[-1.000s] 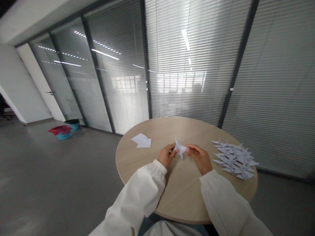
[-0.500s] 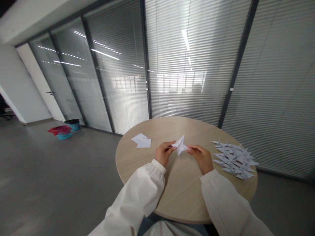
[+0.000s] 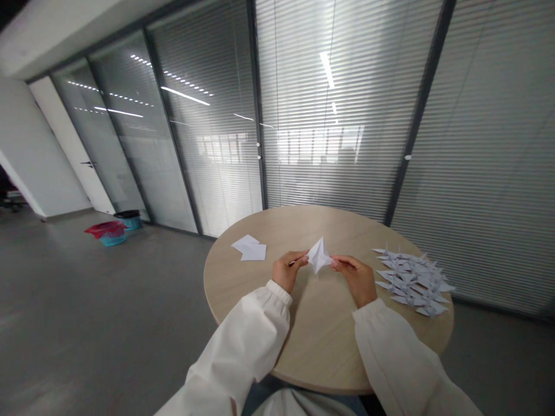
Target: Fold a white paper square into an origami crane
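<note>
A small white folded paper figure (image 3: 318, 255) is held just above the round wooden table (image 3: 321, 341), between both my hands. My left hand (image 3: 287, 271) pinches its left tip with thumb and forefinger. My right hand (image 3: 356, 278) pinches its right side, fingers closed on the paper. Both arms wear white sleeves with elastic cuffs.
A heap of several finished white paper cranes (image 3: 411, 281) lies at the table's right. Flat white paper sheets (image 3: 250, 248) lie at the table's far left. Glass walls with blinds (image 3: 329, 110) stand behind. Two bins, one with a red bag (image 3: 113, 229), sit on the grey floor far left.
The paper figure rose from the tabletop and turned, its point now upward. Both hands shifted slightly apart while keeping their pinch on it.
</note>
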`<move>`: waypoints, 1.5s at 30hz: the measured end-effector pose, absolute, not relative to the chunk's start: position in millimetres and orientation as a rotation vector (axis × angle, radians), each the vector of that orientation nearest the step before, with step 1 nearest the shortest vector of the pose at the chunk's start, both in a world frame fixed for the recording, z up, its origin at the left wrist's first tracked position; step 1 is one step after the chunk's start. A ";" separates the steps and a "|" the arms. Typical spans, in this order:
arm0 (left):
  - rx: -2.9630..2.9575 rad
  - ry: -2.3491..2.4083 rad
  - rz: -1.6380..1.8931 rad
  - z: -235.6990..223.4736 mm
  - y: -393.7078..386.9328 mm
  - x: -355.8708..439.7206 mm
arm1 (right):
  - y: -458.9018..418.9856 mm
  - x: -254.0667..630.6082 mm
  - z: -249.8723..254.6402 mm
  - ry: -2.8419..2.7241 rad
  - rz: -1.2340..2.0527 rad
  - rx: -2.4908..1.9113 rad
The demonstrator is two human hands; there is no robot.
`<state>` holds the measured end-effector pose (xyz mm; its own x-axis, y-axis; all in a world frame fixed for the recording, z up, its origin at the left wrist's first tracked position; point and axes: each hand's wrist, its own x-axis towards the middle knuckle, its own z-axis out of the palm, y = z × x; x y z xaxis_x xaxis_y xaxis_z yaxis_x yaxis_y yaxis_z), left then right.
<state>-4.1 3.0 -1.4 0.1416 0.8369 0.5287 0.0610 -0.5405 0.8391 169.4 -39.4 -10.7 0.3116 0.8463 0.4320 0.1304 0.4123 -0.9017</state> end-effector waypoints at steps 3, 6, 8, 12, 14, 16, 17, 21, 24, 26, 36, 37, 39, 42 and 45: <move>1.734 0.859 1.469 -1.7 3.2 -3.8 | -38.1 169.9 -11.9 -1.165 0.600 -1.069; 1.731 0.866 1.475 -1.3 2.8 -3.6 | -36.1 171.2 -14.3 -1.163 0.583 -1.073; 1.742 0.869 1.472 -0.9 2.6 -3.8 | -35.2 172.4 -15.6 -1.164 0.578 -1.072; 1.749 0.888 1.482 -1.5 3.7 -5.0 | -36.3 174.1 -14.5 -1.151 0.570 -1.093; 1.753 0.908 1.489 -2.6 4.9 -5.5 | -37.4 174.2 -12.9 -1.145 0.561 -1.113; 1.769 0.930 1.498 -3.8 6.2 -5.9 | -37.8 174.1 -12.2 -1.145 0.553 -1.115; 1.782 0.939 1.499 -4.3 6.8 -6.1 | -37.8 174.1 -12.4 -1.146 0.549 -1.113; 1.833 0.968 1.494 -5.9 7.9 -7.0 | -36.4 174.2 -15.2 -1.146 0.553 -1.113; 1.834 0.986 1.480 -6.9 7.8 -6.6 | -36.1 173.1 -16.1 -1.148 0.583 -1.101; 1.801 0.983 1.455 -7.6 7.7 -5.3 | -36.7 171.8 -15.0 -1.153 0.607 -1.093; 1.572 0.912 1.379 -5.4 6.0 -1.6 | -35.2 171.6 -14.8 -1.178 0.617 -1.096; 1.575 0.910 1.379 -5.1 5.7 -1.7 | -34.5 172.1 -15.7 -1.180 0.607 -1.099; 1.591 0.912 1.383 -4.9 5.5 -1.9 | -33.9 172.7 -16.9 -1.185 0.581 -1.111; 1.625 0.916 1.391 -5.7 6.0 -1.9 | -34.4 172.9 -16.7 -1.192 0.527 -1.140; 1.667 0.920 1.409 -6.8 6.8 -2.0 | -35.4 172.5 -15.5 -1.194 0.485 -1.169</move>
